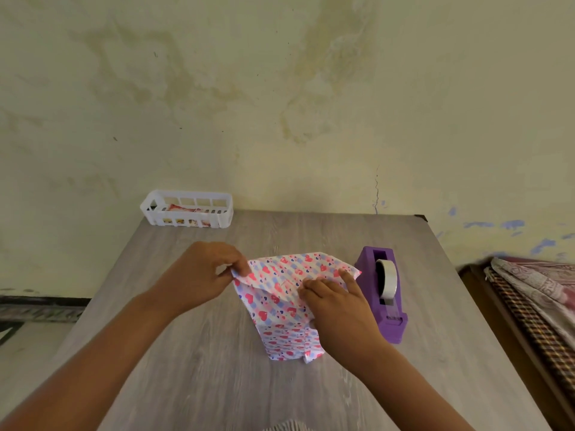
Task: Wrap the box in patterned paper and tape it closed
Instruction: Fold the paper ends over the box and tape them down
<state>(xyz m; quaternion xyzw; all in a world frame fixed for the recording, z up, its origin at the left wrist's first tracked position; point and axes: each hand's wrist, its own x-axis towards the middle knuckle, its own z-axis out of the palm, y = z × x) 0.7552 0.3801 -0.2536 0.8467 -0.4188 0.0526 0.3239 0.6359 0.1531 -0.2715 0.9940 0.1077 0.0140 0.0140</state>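
Observation:
A box stands on the grey wooden table [186, 384], covered by white wrapping paper [280, 309] printed with red and blue hearts; the box itself is hidden under the paper. My left hand [202, 275] pinches the paper's upper left corner flap. Over on the paper's right side, my right hand [339, 309] rests with its fingers pressing the folded upper edge down. A purple tape dispenser [384, 293] with a roll of clear tape stands just right of the box, close to my right hand.
A white plastic basket [186, 209] holding a few packets sits at the table's back left corner against the wall. Folded patterned fabrics [541, 306] lie on a surface off the table's right edge.

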